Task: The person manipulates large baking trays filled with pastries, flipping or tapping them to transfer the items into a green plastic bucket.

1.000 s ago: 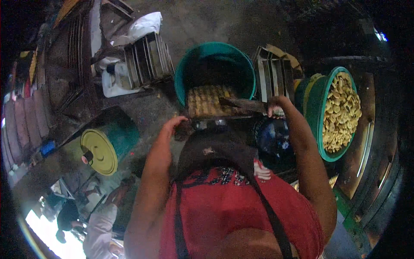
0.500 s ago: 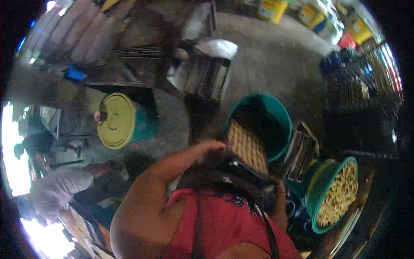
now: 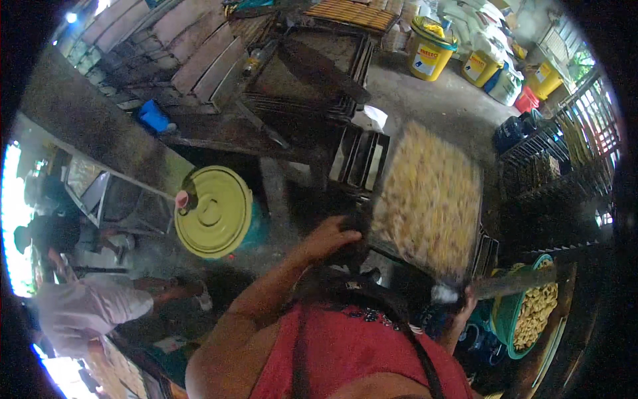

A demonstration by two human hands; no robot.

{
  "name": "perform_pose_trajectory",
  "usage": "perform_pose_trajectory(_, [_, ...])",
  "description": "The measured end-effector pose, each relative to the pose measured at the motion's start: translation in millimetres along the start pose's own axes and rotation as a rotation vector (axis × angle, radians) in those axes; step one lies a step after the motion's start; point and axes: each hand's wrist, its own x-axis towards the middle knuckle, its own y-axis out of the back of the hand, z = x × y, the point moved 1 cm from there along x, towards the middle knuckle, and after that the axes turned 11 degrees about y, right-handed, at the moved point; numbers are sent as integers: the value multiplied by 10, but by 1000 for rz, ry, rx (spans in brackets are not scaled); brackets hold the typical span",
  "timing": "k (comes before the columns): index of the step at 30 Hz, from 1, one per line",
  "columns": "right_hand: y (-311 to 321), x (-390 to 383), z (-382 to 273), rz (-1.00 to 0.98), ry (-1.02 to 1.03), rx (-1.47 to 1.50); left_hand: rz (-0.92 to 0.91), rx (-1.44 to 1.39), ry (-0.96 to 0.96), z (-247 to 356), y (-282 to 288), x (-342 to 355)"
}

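A large tray of pale golden pieces (image 3: 428, 199), blurred by motion, extends in front of my body. My left hand (image 3: 332, 241) is closed at its near left edge, where a dark object partly hides the grip. At the lower right, my right hand (image 3: 464, 306) grips a long flat wooden paddle (image 3: 515, 282) that points rightward over a green tub (image 3: 502, 318) heaped with small pale pieces (image 3: 537, 309). Whether that hand also holds the tray is unclear.
A yellow-lidded barrel (image 3: 216, 229) stands left; a co-worker (image 3: 100, 312) bends beyond it. Stacked dark trays (image 3: 306, 66) and upright metal pans (image 3: 349, 159) lie ahead. Yellow buckets (image 3: 428, 60) line the back; a rack (image 3: 545, 159) stands right.
The view has turned, showing more of the room ahead. The tray has risen away from my body and now hides the teal bucket; its pieces are blurred. The paddle now points rightward.
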Motion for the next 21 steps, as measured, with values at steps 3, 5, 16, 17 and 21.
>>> perform_pose_trajectory(3, [-717, 516, -78, -203, -130, 131, 281, -169, -174, -78, 420, -139])
perform_pose_trajectory(5, [-1611, 711, -431, -170, -165, 178, 580, -76, -170, -100, 778, -72])
perform_pose_trajectory(16, [-3024, 2316, -555, -448, -145, 604, 778, 499, -7, 1026, 2245, 1511])
perform_pose_trajectory(17, [-3122, 2284, -565, -365, -95, 526, 713, 339, -9, 1224, 2362, 1714])
perform_pose_trajectory(21, [-3465, 2269, -613, -313, -301, 576, 886, 264, 69, 1689, 2815, 2627])
